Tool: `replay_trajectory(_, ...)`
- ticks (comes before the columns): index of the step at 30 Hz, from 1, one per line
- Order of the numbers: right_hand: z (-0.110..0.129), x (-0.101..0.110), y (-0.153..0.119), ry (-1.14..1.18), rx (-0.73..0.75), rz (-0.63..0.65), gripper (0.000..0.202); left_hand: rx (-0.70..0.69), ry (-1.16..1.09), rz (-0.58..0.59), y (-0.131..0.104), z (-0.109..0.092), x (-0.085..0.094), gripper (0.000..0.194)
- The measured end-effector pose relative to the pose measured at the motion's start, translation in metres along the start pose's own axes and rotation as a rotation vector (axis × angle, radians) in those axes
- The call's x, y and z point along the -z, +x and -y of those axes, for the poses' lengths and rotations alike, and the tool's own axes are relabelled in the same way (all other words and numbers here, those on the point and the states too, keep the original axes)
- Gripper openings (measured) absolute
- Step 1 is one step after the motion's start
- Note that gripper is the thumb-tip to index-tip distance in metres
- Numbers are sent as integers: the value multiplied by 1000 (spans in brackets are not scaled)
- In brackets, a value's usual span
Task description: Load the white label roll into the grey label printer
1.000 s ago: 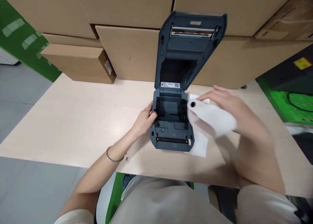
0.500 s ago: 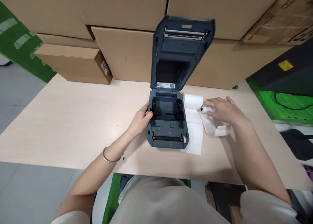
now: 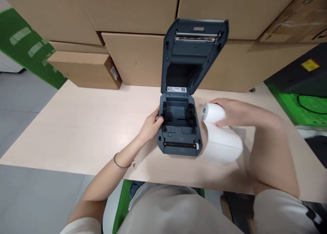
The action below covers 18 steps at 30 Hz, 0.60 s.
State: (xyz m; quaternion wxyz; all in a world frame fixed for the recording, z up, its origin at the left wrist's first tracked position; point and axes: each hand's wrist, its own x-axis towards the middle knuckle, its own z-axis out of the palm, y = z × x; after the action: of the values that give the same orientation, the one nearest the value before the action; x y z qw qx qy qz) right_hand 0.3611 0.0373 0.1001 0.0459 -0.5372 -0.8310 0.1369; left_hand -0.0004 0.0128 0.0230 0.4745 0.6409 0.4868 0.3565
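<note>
A dark grey label printer (image 3: 178, 125) stands on the table with its lid (image 3: 195, 57) raised; its roll bay is bare, and a black roller runs across the front. My left hand (image 3: 150, 127) grips the printer's left side, thumb over the rim. To the right of the printer, my right hand (image 3: 224, 110) is closed round a roll of white label paper (image 3: 214, 113), lifted and tilted with its core end toward the printer. A loose strip of paper hangs from the roll, curving toward the front, blurred by motion.
Large cardboard boxes (image 3: 138, 9) wall off the back of the light wooden table (image 3: 89, 125). A smaller flat box (image 3: 84, 69) sits at the back left. At the right are a dark case (image 3: 293, 77) and a black cable (image 3: 310, 106) on a green surface.
My right hand has moved from the small white roll to the larger label roll, taken hold of it and lifted it, its strip swinging rightward. My left hand still holds the printer.
</note>
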Motion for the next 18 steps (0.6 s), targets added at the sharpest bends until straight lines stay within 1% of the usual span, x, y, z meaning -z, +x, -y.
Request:
replay_trajectory(2, 15, 22, -11, 67, 91, 60, 55, 7, 1, 1, 0, 1, 0, 65)
replay_trajectory(3, 26, 29, -11, 95, 144, 70, 58, 6, 2, 2, 0, 1, 0, 64)
replay_trajectory(4, 39, 34, -9, 124, 191, 59, 62, 3, 3, 2, 0, 1, 0, 64)
replay_trajectory(6, 67, 33, 3, 177, 236, 9, 68, -2, 9, 0, 1, 1, 0, 66)
replay_trajectory(8, 93, 21, 20, 181, 220, -59, 70, 1, 18, -2, 1, -1, 0, 68)
replay_trajectory(10, 112, 3, 37, 74, 197, -121, 67, 9, 20, -3, 1, -2, 1, 70)
replay_trajectory(11, 118, -5, 45, -7, 194, -131, 65, 14, 20, -3, 1, -3, 1, 70)
replay_trajectory(14, 125, -26, 62, -198, 197, -84, 59, 32, 15, -13, 0, -4, 0, 69)
replay_trajectory(18, 121, -43, 76, -233, 195, -50, 59, 32, 6, -16, 0, -2, -1, 71)
